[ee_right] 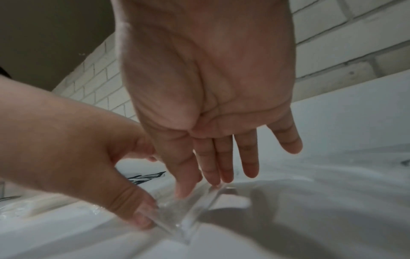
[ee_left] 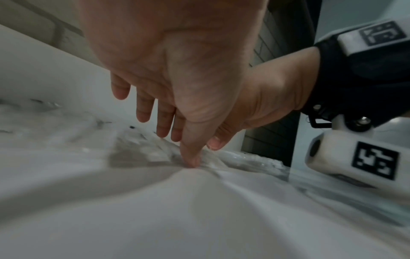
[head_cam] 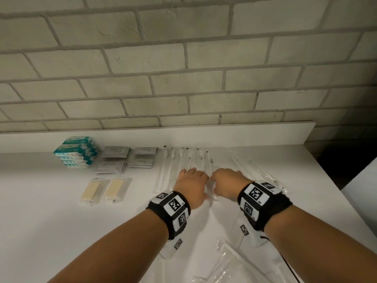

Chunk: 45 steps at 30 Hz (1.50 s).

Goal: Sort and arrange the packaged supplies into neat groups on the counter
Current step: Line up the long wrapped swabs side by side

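A row of long clear-wrapped packets (head_cam: 179,160) lies mid-counter, black tips toward the wall. Both hands hover over its right end. My left hand (head_cam: 192,177) has straight fingers, and its thumb (ee_right: 142,219) presses the edge of one clear long packet (ee_right: 190,215). My right hand (ee_right: 199,185) pinches that packet's far end between thumb and forefinger, tilting it up off the white counter (head_cam: 51,221). In the left wrist view the left hand (ee_left: 177,138) presses its thumb into crinkled wrapping.
Stacked teal boxes (head_cam: 76,152) stand back left, with grey sachets (head_cam: 115,160) beside them and two wrapped soap bars (head_cam: 104,189) in front. Two more long packets (head_cam: 257,170) lie to the right. Wrapped combs (head_cam: 228,260) sit near me. The counter ends at right (head_cam: 346,211).
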{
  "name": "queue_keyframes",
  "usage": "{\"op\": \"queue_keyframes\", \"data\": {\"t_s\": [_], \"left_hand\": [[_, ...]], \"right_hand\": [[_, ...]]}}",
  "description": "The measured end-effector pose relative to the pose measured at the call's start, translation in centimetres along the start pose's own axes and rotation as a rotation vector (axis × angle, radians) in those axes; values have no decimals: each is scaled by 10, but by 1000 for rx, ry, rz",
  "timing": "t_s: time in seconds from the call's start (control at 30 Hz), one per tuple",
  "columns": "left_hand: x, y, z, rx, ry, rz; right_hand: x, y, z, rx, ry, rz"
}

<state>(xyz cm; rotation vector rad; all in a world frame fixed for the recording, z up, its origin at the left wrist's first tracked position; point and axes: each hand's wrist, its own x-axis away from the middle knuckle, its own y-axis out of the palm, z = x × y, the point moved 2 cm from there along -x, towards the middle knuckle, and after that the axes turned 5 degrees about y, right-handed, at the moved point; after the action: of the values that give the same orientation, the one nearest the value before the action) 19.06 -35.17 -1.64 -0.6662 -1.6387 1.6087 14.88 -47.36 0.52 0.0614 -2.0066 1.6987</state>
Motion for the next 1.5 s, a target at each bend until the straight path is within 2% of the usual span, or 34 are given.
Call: {"op": "queue_keyframes", "data": {"t_s": [0.17, 0.23, 0.33, 0.37, 0.43, 0.5, 0.57, 0.6, 0.67, 0.73, 0.8, 0.9, 1.03, 1.23, 1.4, 1.47, 1.5], "left_hand": [[0, 0, -20, 100, -19, -29], [1, -2, -20, 165, -6, -77], [1, -3, -17, 215, 48, -169], [0, -1, -15, 222, 55, -197], [-2, 2, -13, 212, 52, -223], [-4, 4, -11, 179, 46, -234], [-6, 3, -11, 166, 43, -245], [-6, 2, -11, 168, 42, -250], [-8, 3, -11, 173, 40, -257], [-8, 4, -12, 172, 37, -259], [-8, 5, -11, 185, 32, -256], [-9, 4, -11, 188, 24, -266], [-10, 5, -11, 166, 21, -297], [-11, 4, -9, 179, 21, -309], [-9, 6, -10, 208, 30, -282], [-9, 7, -9, 213, 37, -280], [-10, 6, -8, 211, 53, -273]], "right_hand": [[-14, 6, -11, -69, -25, -1], [-16, 3, -2, -48, -16, 80], [-14, -16, 28, 59, 172, 324], [-13, -20, 41, 51, 258, 322], [-12, -20, 61, -41, 366, 195], [-13, -15, 69, -104, 321, 44], [-14, -13, 67, -70, 215, 28], [-13, -16, 63, -25, 154, 76], [-11, -26, 52, 122, 14, 284], [-9, -33, 41, 268, -126, 429], [-9, -29, 38, 316, -185, 400], [-6, -16, 44, 206, -117, 214], [10, -12, 42, -30, -28, 120], [5, 0, 13, 57, -10, -74], [-16, 0, 6, -6, -61, -33], [-19, -5, 14, -53, -56, 76], [-19, -10, 22, -46, -6, 169]]}}
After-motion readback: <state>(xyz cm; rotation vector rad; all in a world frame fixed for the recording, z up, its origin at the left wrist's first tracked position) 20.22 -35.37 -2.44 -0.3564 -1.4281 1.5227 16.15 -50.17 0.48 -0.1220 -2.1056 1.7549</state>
